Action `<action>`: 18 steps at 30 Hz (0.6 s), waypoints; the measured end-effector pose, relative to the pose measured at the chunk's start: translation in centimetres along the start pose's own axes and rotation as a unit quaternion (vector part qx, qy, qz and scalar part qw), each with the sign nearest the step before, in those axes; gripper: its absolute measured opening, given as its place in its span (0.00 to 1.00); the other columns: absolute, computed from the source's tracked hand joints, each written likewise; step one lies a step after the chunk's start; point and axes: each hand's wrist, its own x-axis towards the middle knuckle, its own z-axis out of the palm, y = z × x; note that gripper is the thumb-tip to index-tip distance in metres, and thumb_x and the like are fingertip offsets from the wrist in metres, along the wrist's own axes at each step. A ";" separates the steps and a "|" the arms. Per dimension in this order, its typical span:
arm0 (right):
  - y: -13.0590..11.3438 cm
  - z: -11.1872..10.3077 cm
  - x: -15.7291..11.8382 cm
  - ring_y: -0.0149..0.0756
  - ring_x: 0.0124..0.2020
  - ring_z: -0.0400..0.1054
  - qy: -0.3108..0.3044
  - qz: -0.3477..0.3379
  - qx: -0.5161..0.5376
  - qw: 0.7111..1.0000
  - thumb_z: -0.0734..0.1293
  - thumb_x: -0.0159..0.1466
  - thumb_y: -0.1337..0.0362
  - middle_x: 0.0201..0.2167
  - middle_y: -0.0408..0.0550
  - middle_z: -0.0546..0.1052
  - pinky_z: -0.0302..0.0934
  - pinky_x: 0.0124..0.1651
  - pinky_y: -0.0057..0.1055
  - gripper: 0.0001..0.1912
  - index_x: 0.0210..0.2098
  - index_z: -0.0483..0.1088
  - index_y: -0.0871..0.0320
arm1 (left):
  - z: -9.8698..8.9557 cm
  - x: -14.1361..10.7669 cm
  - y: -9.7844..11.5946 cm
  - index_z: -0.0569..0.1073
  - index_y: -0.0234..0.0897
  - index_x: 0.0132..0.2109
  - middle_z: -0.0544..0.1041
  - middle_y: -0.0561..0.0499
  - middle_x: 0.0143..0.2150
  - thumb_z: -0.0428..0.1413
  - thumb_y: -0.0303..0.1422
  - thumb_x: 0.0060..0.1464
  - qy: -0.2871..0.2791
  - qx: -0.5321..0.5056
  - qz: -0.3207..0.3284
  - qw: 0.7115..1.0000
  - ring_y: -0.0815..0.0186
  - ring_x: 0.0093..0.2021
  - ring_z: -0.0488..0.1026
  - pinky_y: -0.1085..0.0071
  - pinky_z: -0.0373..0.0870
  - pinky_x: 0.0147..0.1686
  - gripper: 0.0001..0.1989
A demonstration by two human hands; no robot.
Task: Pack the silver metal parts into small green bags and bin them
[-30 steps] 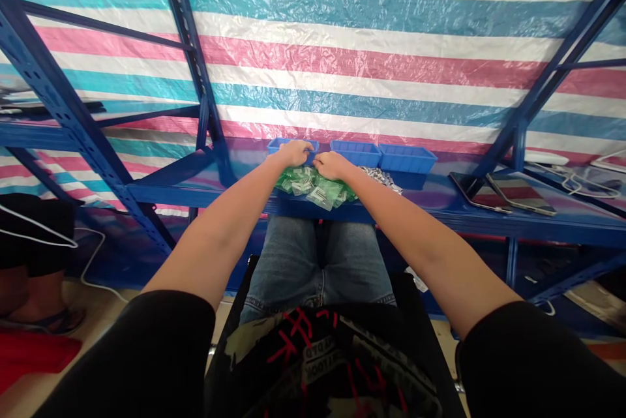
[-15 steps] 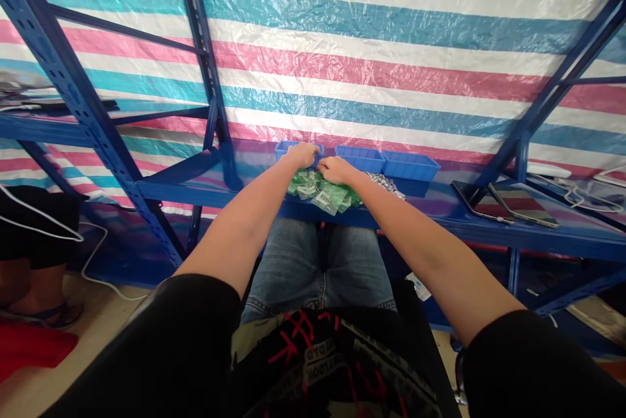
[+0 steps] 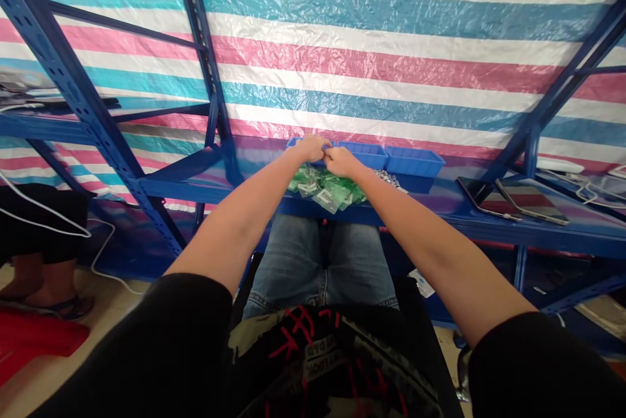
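My left hand (image 3: 313, 147) and my right hand (image 3: 340, 162) meet fingertip to fingertip over the near edge of the left blue bin (image 3: 292, 142). The fingers of both are closed in a pinch; whatever lies between them is too small or hidden to make out. Just below my hands, at the shelf's front edge, lies a heap of small green-tinted plastic bags (image 3: 327, 193), some with thin metallic pieces inside. Loose small silvery pieces (image 3: 388, 178) are scattered to the right of the heap, partly behind my right forearm.
A middle blue bin (image 3: 366, 156) and a right blue bin (image 3: 415, 162) stand along the blue shelf (image 3: 435, 199). Two flat tablet-like devices (image 3: 531, 201) lie farther right. Blue uprights (image 3: 210, 59) flank a striped plastic sheet. Another person's legs (image 3: 44, 261) show at left.
My two hands have come together, with the right one raised off the bag heap toward the left one. The view has shifted slightly.
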 end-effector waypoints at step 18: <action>-3.1 -1.6 -20.6 0.46 0.57 0.58 0.153 -0.132 -0.084 0.976 0.59 0.65 0.59 0.51 0.55 0.68 0.54 0.57 0.43 0.19 0.52 0.66 0.59 | 3.1 -18.1 5.8 0.65 0.35 0.58 0.71 0.42 0.56 0.52 0.32 0.59 0.174 0.135 0.232 0.947 0.55 0.58 0.64 0.59 0.57 0.55 0.20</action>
